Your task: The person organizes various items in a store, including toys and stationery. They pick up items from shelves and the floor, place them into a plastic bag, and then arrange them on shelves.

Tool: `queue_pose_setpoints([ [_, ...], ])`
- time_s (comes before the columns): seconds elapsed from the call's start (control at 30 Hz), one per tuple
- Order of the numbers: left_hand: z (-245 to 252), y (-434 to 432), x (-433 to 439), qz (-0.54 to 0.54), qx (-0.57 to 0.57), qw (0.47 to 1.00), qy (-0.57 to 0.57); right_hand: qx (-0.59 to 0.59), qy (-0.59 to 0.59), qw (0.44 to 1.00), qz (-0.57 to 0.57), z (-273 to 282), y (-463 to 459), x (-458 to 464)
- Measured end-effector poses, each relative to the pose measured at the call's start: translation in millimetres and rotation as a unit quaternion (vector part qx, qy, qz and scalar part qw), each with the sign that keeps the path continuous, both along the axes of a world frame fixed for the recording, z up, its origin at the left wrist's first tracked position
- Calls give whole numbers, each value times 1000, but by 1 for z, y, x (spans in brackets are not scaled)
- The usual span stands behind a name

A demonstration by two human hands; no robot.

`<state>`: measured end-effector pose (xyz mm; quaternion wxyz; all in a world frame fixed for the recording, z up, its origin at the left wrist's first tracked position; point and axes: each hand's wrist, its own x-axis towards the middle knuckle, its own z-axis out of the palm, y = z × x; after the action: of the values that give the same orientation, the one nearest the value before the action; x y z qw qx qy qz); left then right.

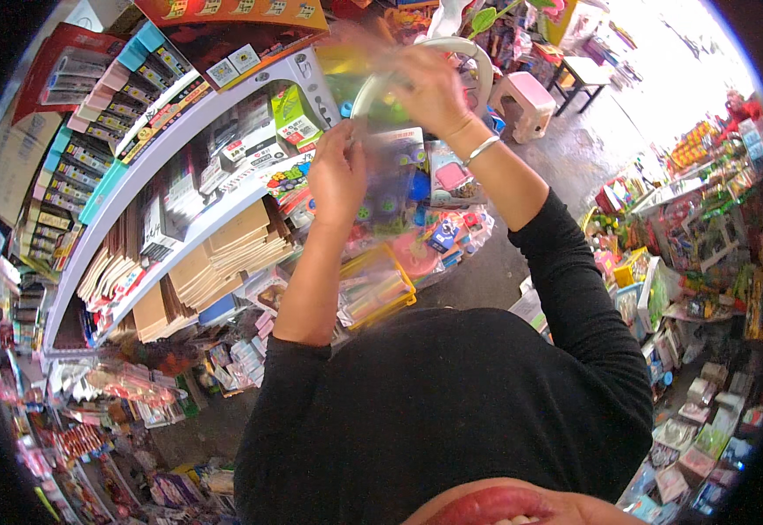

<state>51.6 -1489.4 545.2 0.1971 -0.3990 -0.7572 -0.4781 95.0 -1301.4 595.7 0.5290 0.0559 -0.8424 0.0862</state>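
My left hand (338, 176) is raised beside the front of a shelf, its fingertips pinched at the upper edge of a blurred clear plastic package (386, 190). Purple and green wheel-like shapes show through the plastic. Farther up and to the right, my right hand (428, 90) is smeared by motion, with a bracelet on its wrist. It lies across a white curved rim (482, 62), and the blur hides whether its fingers hold anything. Yellow and green blurred shapes appear behind its fingertips. A package with a pink item (451, 176) lies just below my right wrist.
A white shelf (92, 230) on the left holds boxes and brown-covered notebooks (224, 252). Below my hands stands a yellow-edged clear bin (381, 285). A pink and white plastic stool (527, 98) and a dark-legged stool (581, 73) stand beyond. Packaged goods crowd the right side.
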Motion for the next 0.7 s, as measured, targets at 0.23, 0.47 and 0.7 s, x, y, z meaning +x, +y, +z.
queue_pose_setpoints([
  [0.23, 27, 11, 6, 28, -7, 999, 34, 48, -68, 996, 37, -18, -12, -10],
  [0.47, 39, 46, -3, 57, -4, 982, 182, -62, -47, 997, -6, 11, 24, 6],
  [0.7, 41, 63, -16, 101, -111, 984, 99, -157, -34, 987, -24, 15, 65, 30],
])
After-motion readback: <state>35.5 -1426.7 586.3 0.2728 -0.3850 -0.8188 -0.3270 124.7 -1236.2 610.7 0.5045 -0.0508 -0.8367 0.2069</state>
